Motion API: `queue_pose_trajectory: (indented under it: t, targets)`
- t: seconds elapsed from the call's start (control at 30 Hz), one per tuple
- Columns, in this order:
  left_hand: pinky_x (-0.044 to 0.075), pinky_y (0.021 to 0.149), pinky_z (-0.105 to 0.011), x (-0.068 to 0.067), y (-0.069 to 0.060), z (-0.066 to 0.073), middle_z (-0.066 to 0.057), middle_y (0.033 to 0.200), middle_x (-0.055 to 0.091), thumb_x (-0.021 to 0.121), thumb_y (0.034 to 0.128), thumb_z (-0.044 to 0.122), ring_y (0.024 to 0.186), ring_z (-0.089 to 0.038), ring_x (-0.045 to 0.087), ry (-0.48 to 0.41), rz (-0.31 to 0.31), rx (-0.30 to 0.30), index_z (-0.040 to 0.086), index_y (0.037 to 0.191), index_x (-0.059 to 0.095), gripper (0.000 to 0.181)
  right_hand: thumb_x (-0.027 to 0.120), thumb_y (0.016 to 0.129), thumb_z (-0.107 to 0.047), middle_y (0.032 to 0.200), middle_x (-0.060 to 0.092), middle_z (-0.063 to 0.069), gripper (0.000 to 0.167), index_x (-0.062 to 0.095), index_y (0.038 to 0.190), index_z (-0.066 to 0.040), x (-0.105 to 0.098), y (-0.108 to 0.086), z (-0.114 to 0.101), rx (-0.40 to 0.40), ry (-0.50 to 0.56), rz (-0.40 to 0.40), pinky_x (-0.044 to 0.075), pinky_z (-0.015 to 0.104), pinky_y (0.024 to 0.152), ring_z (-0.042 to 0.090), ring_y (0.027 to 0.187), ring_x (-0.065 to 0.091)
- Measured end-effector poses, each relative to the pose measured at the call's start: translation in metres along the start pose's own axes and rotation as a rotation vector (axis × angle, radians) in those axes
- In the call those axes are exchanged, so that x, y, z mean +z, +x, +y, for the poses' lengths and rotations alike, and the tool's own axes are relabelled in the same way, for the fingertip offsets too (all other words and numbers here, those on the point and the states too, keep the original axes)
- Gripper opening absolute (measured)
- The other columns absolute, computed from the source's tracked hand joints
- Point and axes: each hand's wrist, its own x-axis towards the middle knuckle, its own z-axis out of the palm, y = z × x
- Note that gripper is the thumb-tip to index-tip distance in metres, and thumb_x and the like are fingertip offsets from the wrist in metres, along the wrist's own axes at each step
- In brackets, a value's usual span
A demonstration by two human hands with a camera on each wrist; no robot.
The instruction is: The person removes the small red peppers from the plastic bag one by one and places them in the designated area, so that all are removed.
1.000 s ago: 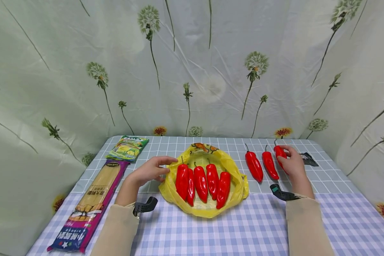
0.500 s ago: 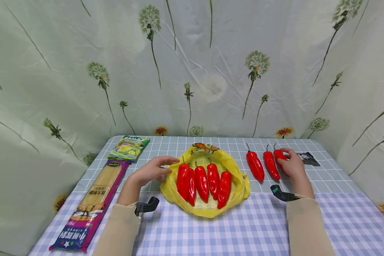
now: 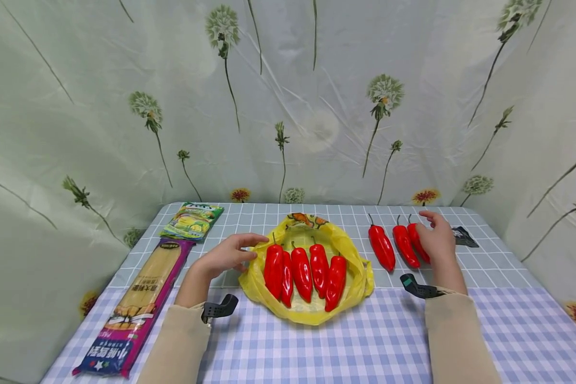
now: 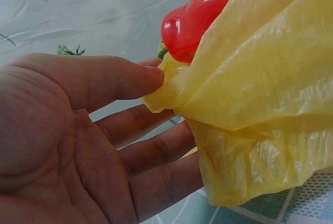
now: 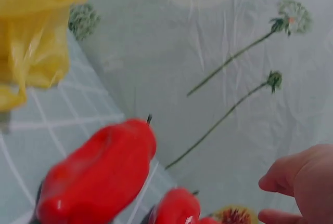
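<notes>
On long purple-edged pasta pack (image 3: pixel 136 306), letters PAS were read beside blue end; white Chinese characters were printed large across that end, with small star signs below; darker Chinese characters were set across middle, blurred; dark oval label was borne at far end, its lettering too small to be read; on green-and-yellow packet (image 3: pixel 192 221), pale brand lettering was shown along far edge, too blurred to be spelled out; on small black packet (image 3: pixel 464 237), faint light print was left unreadable.
</notes>
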Motion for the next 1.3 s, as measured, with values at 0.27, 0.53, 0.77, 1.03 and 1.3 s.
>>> queue_pose_trajectory:
  t: [0.27,0.53,0.77,1.03,1.3]
  targets:
    - [0.062,0.081,-0.04,-0.001,0.0,-0.001,-0.012,0.148,0.052,0.061,0.0959,0.012,0.121,-0.028,0.058,0.002,0.003,-0.007,0.02,0.138,0.059,0.043,0.047,0.101,-0.025,0.157,0.039,0.019,0.051,0.043,0.151,-0.015,0.005,-0.014,-0.029,-0.09,0.053,-0.005,0.035,0.062,0.114,0.04,0.144,0.037]
    - [0.062,0.082,-0.041,0.0,0.001,0.001,-0.012,0.147,0.053,0.061,0.0956,0.012,0.122,-0.028,0.057,0.001,0.005,-0.007,0.02,0.138,0.059,0.043,0.051,0.101,-0.023,0.157,0.037,0.017,0.05,0.043,0.149,-0.015,0.012,-0.032,-0.056,-0.224,0.06,-0.056,0.042,0.059,0.111,0.039,0.143,0.038]
    - [0.062,0.083,-0.04,0.0,0.001,0.0,-0.012,0.148,0.052,0.061,0.0958,0.011,0.121,-0.028,0.058,-0.001,0.004,-0.006,0.018,0.138,0.059,0.043,0.056,0.099,-0.021,0.156,0.04,0.016,0.051,0.044,0.148,-0.016,0.021,-0.049,-0.076,-0.321,0.041,-0.114,0.044,0.057,0.11,0.038,0.141,0.042]
    - [0.062,0.083,-0.041,0.001,0.0,0.0,-0.013,0.148,0.052,0.06,0.096,0.011,0.12,-0.028,0.058,-0.003,0.002,-0.004,0.018,0.138,0.059,0.043,0.061,0.096,-0.017,0.151,0.045,0.017,0.052,0.045,0.145,-0.012,0.032,-0.058,-0.087,-0.454,-0.016,-0.186,0.049,0.056,0.105,0.039,0.133,0.049]
    - [0.062,0.082,-0.041,0.0,0.002,-0.002,-0.013,0.148,0.051,0.061,0.0954,0.012,0.121,-0.028,0.058,-0.004,0.001,0.0,0.018,0.138,0.058,0.044,0.062,0.097,-0.017,0.149,0.047,0.018,0.052,0.045,0.145,-0.011,0.048,-0.069,-0.095,-0.539,-0.022,-0.265,0.054,0.053,0.099,0.038,0.129,0.054]
